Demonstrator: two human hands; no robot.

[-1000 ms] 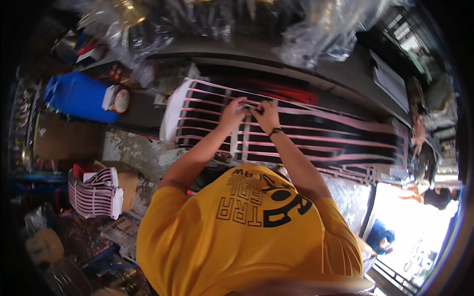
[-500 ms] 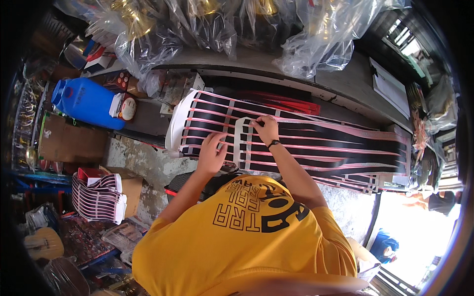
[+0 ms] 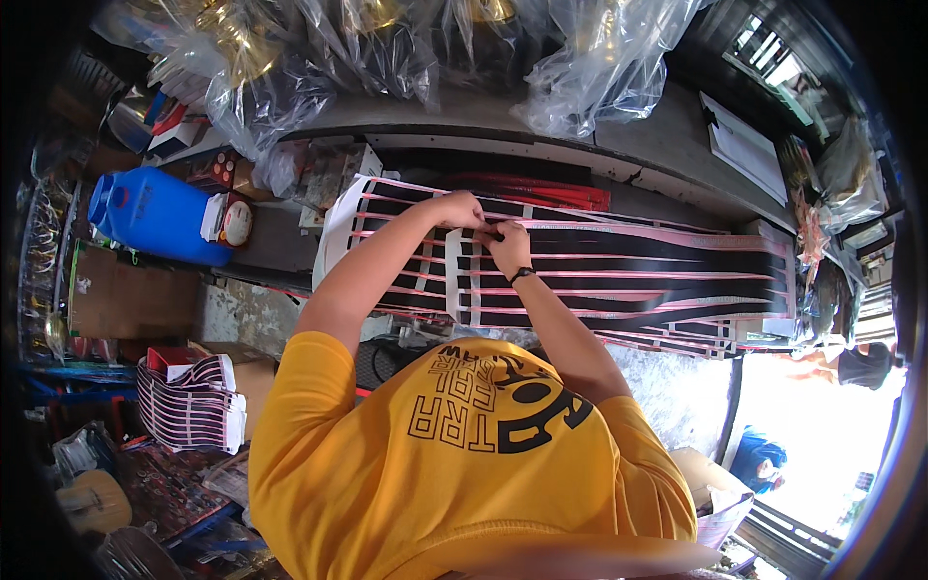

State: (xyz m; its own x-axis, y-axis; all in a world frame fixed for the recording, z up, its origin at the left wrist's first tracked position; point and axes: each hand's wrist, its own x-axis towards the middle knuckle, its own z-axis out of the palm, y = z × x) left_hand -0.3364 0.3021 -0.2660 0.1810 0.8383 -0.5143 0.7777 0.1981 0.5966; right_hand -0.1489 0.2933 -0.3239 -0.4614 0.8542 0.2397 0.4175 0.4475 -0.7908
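Stacked sheets of long black strips with pink edges (image 3: 628,271) lie across the bench, joined by white bands at their left ends. The upper sheet's white end band (image 3: 452,280) rests on a lower sheet with a broad white end (image 3: 336,232). My right hand (image 3: 507,249), a dark band at its wrist, pinches the black strip at the upper sheet's far left corner. Right beside it, my left hand (image 3: 458,210) is closed with curled fingers over the sheet's far edge. What the left fingertips hold is hidden.
A blue jerrycan (image 3: 155,215) lies on the left of the bench. Red strips (image 3: 551,193) sit behind the sheets. Plastic-wrapped gold items (image 3: 246,43) line the far shelf. Another striped stack (image 3: 191,406) rests beside a cardboard box at lower left. A white board (image 3: 744,150) lies at far right.
My left hand has moved up and to the right from the sheet's left end and now meets my right hand, its fingers curled. The right hand stays at the sheet's corner. The view has shifted slightly.
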